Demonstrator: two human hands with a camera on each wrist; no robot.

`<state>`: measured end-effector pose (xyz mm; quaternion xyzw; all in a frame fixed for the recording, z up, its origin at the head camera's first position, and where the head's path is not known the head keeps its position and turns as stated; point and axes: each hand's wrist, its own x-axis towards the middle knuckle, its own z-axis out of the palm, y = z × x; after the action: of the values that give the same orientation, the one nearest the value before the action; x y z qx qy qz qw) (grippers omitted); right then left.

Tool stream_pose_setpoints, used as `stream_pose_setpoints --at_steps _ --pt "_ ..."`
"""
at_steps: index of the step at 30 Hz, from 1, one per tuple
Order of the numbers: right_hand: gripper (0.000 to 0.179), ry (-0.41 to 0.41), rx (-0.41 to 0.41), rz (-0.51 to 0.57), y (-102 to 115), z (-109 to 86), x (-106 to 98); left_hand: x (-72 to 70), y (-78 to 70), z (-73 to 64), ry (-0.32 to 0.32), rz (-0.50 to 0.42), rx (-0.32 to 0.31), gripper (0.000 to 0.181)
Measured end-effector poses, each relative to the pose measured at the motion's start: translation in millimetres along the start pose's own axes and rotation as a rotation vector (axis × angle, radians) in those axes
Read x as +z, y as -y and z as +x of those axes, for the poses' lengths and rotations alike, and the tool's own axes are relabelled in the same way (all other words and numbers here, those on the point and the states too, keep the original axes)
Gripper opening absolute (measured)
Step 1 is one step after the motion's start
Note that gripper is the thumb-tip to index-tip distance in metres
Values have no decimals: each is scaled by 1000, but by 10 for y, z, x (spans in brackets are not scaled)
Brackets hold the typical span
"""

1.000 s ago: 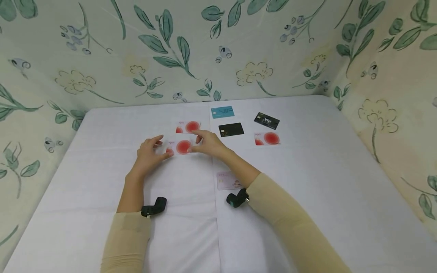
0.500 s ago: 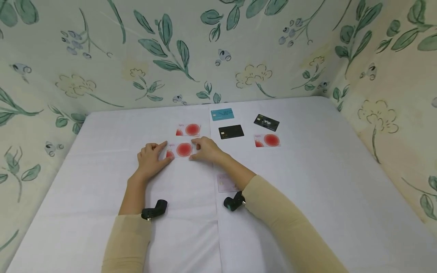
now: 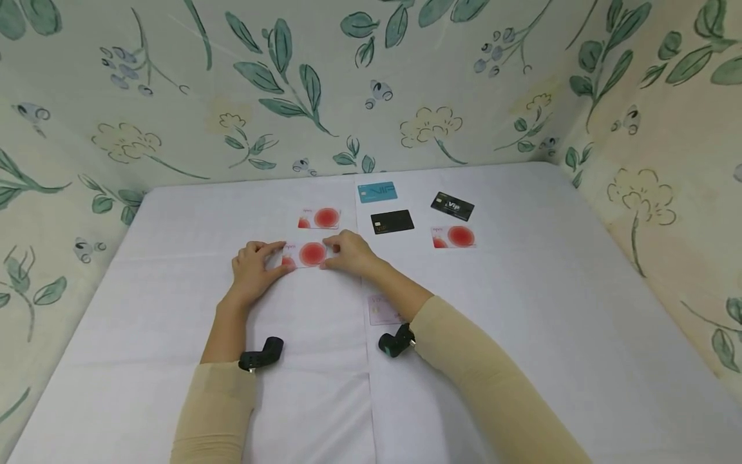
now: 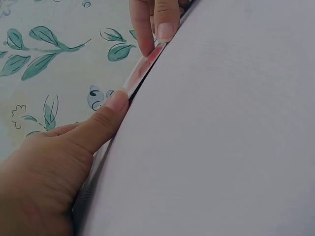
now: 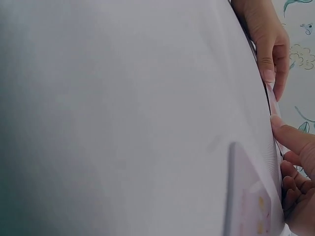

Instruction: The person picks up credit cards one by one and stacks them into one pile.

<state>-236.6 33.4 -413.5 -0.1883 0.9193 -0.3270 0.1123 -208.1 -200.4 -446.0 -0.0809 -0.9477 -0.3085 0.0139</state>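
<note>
A white card with a large red disc (image 3: 313, 254) lies at centre left in the head view, between both hands. My left hand (image 3: 252, 267) holds its left end, thumb at the near corner and forefinger at the far corner. Its right end is held likewise by my right hand (image 3: 353, 254). The left wrist view shows the card edge-on as a thin reddish strip (image 4: 143, 69) between the left thumb (image 4: 117, 100) and the right hand's fingers. Just beyond it lies a matching red-disc card (image 3: 319, 218), apart from both hands.
To the right lie a blue VIP card (image 3: 377, 192), a black card (image 3: 392, 222), a tilted black Vip card (image 3: 453, 206) and another red-disc card (image 3: 453, 237). A pale pink card (image 3: 384, 310) is partly covered by the right forearm. White cloth (image 3: 307, 399) covers the table.
The held card has shifted slightly nearer, away from the card beyond it. My right forefinger has come down off that farther card, and my left forefinger has extended to the held card's far corner.
</note>
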Motion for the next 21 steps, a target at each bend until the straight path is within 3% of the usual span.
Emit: stream_pose_setpoints --at_steps 6,21 --pt "62 8 -26 -59 -21 20 18 17 33 -10 -58 -5 50 56" --pt "56 11 -44 -69 -28 -9 8 24 28 -24 -76 -25 111 53"
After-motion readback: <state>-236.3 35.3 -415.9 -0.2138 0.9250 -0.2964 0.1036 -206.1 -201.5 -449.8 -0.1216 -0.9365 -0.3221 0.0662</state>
